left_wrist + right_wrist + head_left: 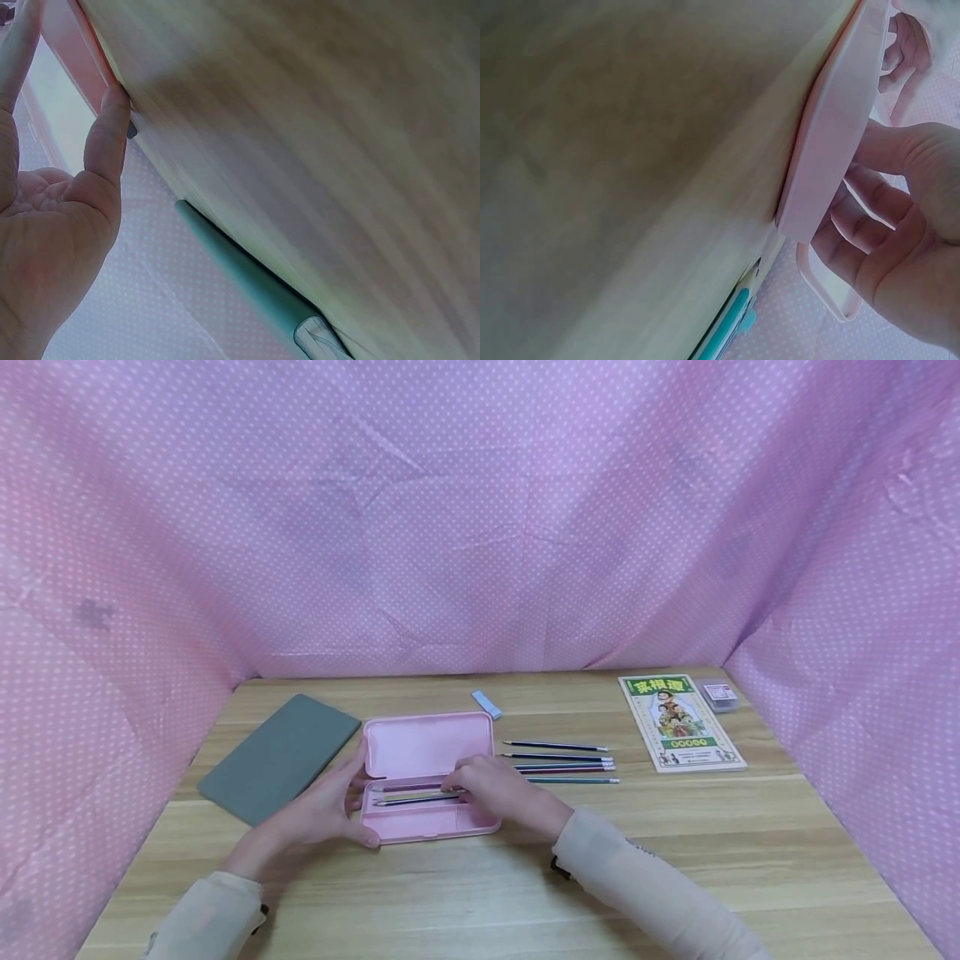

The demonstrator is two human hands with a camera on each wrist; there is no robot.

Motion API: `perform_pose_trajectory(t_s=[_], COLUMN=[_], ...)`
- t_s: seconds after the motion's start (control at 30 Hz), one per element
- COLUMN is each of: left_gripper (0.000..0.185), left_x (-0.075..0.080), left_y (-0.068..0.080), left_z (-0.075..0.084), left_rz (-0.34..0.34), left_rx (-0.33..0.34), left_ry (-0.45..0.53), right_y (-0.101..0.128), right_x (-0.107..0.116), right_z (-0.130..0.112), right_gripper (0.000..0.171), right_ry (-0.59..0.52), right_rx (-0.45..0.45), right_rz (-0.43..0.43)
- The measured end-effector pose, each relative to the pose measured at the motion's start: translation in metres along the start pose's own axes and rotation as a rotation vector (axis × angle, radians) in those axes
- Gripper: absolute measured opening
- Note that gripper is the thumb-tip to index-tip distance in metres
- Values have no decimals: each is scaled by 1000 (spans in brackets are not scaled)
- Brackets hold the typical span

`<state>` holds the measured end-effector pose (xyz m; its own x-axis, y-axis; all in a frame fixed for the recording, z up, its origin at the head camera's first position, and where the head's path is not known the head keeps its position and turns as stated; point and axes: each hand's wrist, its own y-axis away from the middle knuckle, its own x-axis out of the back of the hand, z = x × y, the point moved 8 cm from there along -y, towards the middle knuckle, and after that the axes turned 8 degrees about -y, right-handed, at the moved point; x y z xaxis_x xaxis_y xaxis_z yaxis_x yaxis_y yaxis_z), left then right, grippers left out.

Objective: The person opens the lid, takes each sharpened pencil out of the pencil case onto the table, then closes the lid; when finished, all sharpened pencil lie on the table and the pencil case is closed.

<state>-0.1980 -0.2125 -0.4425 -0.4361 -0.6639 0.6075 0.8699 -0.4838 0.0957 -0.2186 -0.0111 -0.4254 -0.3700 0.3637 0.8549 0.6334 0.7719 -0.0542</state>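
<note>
Pencils going into the pink pencil case, which lies open on the table w/ lid tilted up behind. Right hand reaches over the tray, fingers curled down on a dark pencil lying lengthwise inside; grip looks closed on it, though whether pinched or just pressed is hard to tell. Left hand steadies the case's left end, fingers straight against it, thumb at the front corner. More pencils lie just right of the right hand; grey pouch left of the left hand. Judging by this: loading step, partway. Next move calls for settling this one flat, then reaching right for another.
</note>
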Motion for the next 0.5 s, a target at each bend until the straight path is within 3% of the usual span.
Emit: perform_pose_trajectory(t_s=[0.5], left_gripper=[148], left_x=[0], left_y=[-1], left_z=[0], left_rz=[7], left_rx=[-12], left_ry=[-15], right_y=[8], right_x=[21], right_z=[-8], right_gripper=[29], right_ry=[-14], right_rx=[34], right_rz=[18])
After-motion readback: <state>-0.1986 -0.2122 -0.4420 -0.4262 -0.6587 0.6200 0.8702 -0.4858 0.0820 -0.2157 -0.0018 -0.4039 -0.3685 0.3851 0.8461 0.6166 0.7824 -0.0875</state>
